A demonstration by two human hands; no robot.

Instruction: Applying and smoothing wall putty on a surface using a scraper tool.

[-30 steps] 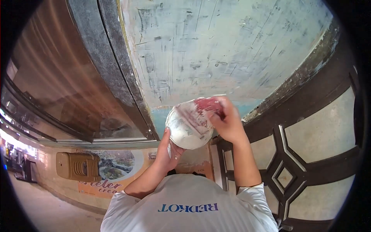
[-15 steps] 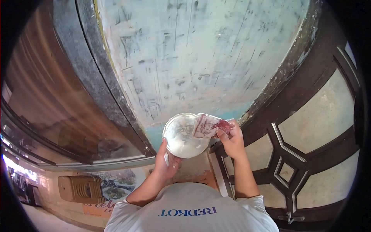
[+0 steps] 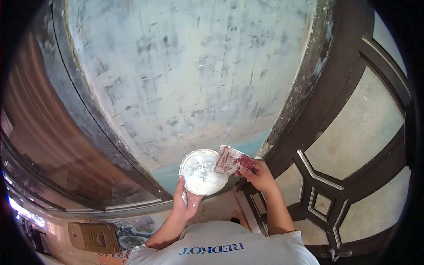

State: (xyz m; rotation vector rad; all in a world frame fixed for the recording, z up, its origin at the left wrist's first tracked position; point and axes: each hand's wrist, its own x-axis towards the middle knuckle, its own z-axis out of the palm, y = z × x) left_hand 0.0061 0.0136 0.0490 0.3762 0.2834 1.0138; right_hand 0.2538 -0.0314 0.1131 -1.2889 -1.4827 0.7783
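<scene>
My left hand [image 3: 189, 202] grips a round, shallow white tub [image 3: 193, 153] from its lower left side, thumb up along the rim. Inside the tub lies white paste [image 3: 201, 182], like wall putty. White spots show on the left palm. In my right hand [image 3: 261, 177] is a flat red putty spreader [image 3: 236, 162], pinched between thumb and fingers. Its far end is coated in white paste and overlaps the tub's right side; whether it touches the paste I cannot tell. Beyond the tub stands a patchy pale wall panel [image 3: 190, 75] with grey marks.
A dark door [image 3: 340, 154] with pale panels and a handle is on the right. Left of the wall are a dark frame [image 3: 84, 101] and a glossy brown pane [image 3: 53, 128]. A brown plastic stool [image 3: 92, 237] and a printed sheet [image 3: 137, 232] lie lower left.
The wall, door and tub have shifted in the picture as my view moved. Both hands now appear lower, still holding tub and spreader; the spreader has tilted, its right end dropping.
</scene>
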